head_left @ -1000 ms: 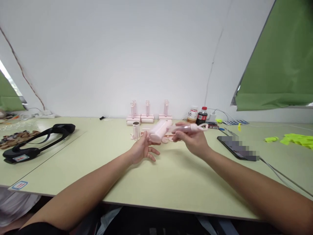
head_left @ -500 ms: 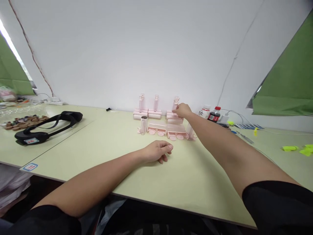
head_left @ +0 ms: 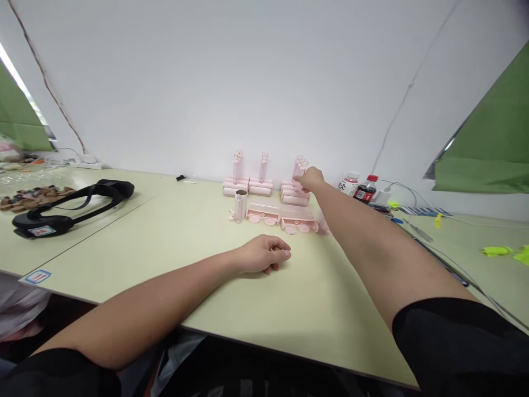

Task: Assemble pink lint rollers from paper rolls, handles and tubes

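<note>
Pink plastic roller handle, tall and thin, stands upright on a small stack of pink rollers. It is at the far side of the pale green table, close to the white wall. Your right hand reaches out to it, and your fingers are pinched shut on its lower part.

The handle looks a little blurry. Grip it low and hold it straight up, so the stack under it does not tip. Mind the two see-through pink boxes just in front, because your arm is very near them.

Your left hand rests on the table, nearer to you. Its fingers are loosely curled and hold nothing. You could use it to steady the stack.

The handle and rollers look like hard, smooth, light plastic. The rollers are round like little logs. Two more pink stacks stand in a row to the left. A small upright tube with a dark top stands in front of them.

A black headset with a strap lies far to the left. Two small bottles stand just right of your hand.
</note>
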Demonstrator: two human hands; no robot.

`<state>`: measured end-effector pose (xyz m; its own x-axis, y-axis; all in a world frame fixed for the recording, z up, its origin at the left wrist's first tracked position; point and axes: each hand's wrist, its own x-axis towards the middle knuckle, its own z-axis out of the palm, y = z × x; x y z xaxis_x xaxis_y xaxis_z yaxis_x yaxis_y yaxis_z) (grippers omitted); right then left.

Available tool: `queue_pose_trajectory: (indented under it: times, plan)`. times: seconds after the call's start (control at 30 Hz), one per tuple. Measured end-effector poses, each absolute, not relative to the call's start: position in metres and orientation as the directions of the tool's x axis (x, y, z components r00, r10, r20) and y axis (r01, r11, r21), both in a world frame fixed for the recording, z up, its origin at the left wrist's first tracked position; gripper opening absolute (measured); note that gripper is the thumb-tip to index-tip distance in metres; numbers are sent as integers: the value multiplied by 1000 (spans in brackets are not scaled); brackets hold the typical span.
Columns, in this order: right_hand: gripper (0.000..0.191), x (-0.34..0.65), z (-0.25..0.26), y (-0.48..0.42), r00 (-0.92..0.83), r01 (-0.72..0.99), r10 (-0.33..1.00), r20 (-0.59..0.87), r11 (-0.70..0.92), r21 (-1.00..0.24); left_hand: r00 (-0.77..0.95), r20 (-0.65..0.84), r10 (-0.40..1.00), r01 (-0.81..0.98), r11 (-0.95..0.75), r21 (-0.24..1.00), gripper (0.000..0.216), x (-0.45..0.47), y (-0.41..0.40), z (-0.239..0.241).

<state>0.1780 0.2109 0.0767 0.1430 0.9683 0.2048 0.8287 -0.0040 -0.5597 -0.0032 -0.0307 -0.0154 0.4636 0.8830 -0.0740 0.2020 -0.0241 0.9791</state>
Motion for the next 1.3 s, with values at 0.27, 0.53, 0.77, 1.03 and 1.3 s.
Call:
queue_pose_trajectory:
  times: [0.27,0.53,0.77,1.03,1.3]
  plan:
    - [42,185,101,194,172,805,924,340,67,-589,458,-80,885,247,-41,968,39,-5,-33,-12]
    - [32,237,102,135,179,708,896,407,170,-685,473,-58,879,333,-117,936,40,-6,-37,-10]
    - [29,240,76,12,-8,355,889,459,431,-830,184,604,776,701,-534,473,31,-41,-11,11]
    - [24,201,16,-43,-519,413,825,224,471,-780,-38,513,858,870,-224,439,64,-86,22,10]
    - [24,200,-4,-35,-597,443,796,99,430,-787,-33,379,925,930,-110,350,40,-74,45,43]
